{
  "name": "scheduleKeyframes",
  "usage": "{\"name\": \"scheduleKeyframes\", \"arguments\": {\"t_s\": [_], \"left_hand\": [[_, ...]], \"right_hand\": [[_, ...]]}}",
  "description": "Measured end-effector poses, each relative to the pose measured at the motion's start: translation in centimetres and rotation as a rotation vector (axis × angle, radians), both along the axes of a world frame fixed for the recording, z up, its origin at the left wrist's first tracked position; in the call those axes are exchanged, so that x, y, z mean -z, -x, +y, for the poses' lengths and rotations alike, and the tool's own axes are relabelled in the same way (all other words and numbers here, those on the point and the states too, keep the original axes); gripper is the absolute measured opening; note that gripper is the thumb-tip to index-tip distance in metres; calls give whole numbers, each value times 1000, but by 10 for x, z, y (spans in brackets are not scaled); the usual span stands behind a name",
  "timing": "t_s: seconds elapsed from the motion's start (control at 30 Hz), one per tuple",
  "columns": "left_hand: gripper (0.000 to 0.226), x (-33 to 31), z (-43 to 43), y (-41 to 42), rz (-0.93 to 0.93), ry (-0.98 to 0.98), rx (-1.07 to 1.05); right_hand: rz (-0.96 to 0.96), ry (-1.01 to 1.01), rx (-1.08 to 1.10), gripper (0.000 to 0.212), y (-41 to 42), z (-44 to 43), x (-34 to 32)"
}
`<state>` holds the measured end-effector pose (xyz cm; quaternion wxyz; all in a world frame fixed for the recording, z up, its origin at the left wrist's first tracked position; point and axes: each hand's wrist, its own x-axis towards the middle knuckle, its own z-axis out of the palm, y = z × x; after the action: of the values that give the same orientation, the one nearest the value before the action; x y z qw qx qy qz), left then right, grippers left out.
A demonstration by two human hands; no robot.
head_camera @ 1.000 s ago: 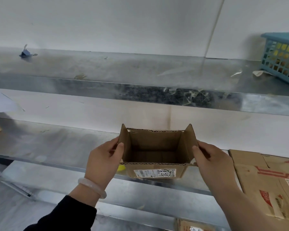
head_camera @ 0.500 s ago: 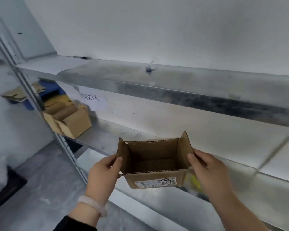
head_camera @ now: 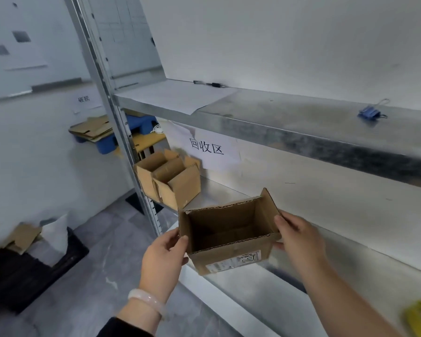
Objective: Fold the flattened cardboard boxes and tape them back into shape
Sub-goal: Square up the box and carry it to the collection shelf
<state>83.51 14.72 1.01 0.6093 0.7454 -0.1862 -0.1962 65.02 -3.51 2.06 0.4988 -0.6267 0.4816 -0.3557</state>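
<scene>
Both arms are reaching forward, left hand (head_camera: 164, 257) and right hand (head_camera: 299, 242) gripping opposite sides of the open-topped cardboard box (head_camera: 229, 235), fingers curling round its walls.

A metal rack (head_camera: 326, 147) is set against a white wall (head_camera: 301, 45) and is carried at its left end by a perforated upright post (head_camera: 100, 76). On the upper shelf (head_camera: 277, 110) a sheet of paper (head_camera: 175, 96), a pen (head_camera: 210, 84) and a blue binder clip (head_camera: 371, 113) are laid well apart. A paper sign (head_camera: 207, 148) with three characters is fixed to the wall between the upper shelf and the lower shelf (head_camera: 216, 190). A smaller sign (head_camera: 84, 99) is seen on the left wall (head_camera: 34, 154). The floor (head_camera: 95, 276) is covered in grey, marbled tiles, and a black bin (head_camera: 34, 271) is placed on it at the left. Even, soft light is cast throughout.
</scene>
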Motion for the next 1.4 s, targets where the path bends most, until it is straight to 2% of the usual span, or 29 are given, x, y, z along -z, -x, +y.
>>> {"name": "scheduleKeyframes", "arguments": {"t_s": [0.23,0.4,0.5,0.53,0.6,0.63,0.67,0.7,0.73,0.77,0.83,0.93,1.0,1.17,1.23,1.33,1.4], "left_hand": [[20,14,-45,-66,82,-17,-43],[23,20,-72,-106,167,-30,-52],[20,24,-82,-123,207,-7,-58],[21,25,-84,-126,193,-13,-49],[26,25,-87,-129,133,-47,0],[29,26,-87,-131,109,-63,37],[33,25,-86,-134,101,-73,83],[38,24,-83,-135,92,-83,135],[43,25,-81,-142,70,-97,208],[45,24,-78,-145,34,-118,269],[47,24,-71,-155,-23,-149,400],[47,21,-63,-178,-96,-204,560],[45,19,-60,-193,-183,-239,621],[41,8,-50,-226,-568,-272,673],[38,2,-54,-235,-737,-242,631],[45,-11,-69,-240,-917,-137,698],[49,-19,-84,-236,-1008,-93,796]], "right_hand": [[102,60,-47,18,-88,-53,4],[183,60,-54,27,-140,-84,7],[242,61,-164,28,-165,-96,10],[207,18,-240,32,-172,-97,12],[66,-100,-316,53,-180,-95,16],[38,-150,-282,70,-184,-93,20],[72,-180,-199,90,-187,-90,23],[151,-181,-93,101,-189,-86,26],[205,-175,28,103,-192,-81,29],[213,-181,114,99,-194,-76,31],[107,-243,196,79,-200,-62,35],[-96,-450,175,50,-216,-40,40],[-169,-509,130,38,-225,-35,40],[-235,-512,38,49,-242,-42,42],[-232,-504,-3,42,-248,-43,42],[-148,-442,-65,33,-251,-38,40],[-29,-312,-51,27,-241,-31,39]]}}
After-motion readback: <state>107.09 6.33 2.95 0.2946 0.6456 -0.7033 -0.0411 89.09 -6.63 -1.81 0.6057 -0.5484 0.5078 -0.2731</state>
